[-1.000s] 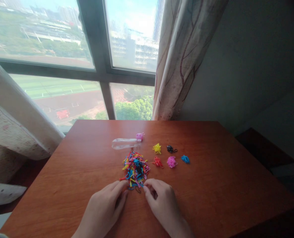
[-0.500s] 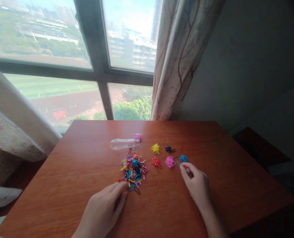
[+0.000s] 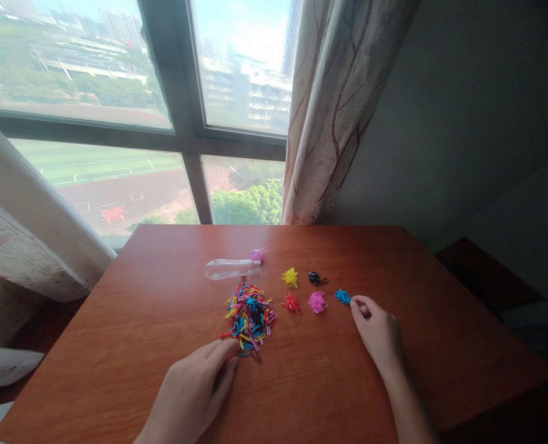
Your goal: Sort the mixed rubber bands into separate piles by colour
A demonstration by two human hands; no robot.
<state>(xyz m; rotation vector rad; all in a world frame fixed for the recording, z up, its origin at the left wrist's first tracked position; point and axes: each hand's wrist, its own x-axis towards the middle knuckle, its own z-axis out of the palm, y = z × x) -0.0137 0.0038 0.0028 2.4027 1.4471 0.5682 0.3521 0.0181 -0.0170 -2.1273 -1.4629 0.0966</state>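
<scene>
A mixed heap of small coloured safety pins (image 3: 251,314), loop-shaped and pear-like, lies in the middle of the table. My left hand (image 3: 195,385) rests at the heap's near left edge, with its fingers closed together; whatever lies between the fingertips is hidden. To the right, my right hand (image 3: 378,333) pinches at the right edge of a small blue pile of pins (image 3: 343,296). A blue pin seems to be in its fingertips, merging with that pile. Beside it sit a pink pile (image 3: 317,302), a red pile (image 3: 292,303), a yellow pile (image 3: 290,277) and a black pile (image 3: 315,277).
Behind the heap a clear plastic container (image 3: 232,269) lies on its side, a pink piece (image 3: 257,255) at its right end. The brown wooden table (image 3: 163,296) meets a window (image 3: 237,179) with curtains (image 3: 333,111) on both sides.
My right hand has shifted a little to the right, bringing the blue pin from between the pink and blue piles to the blue pile's right edge. My left hand stays put.
</scene>
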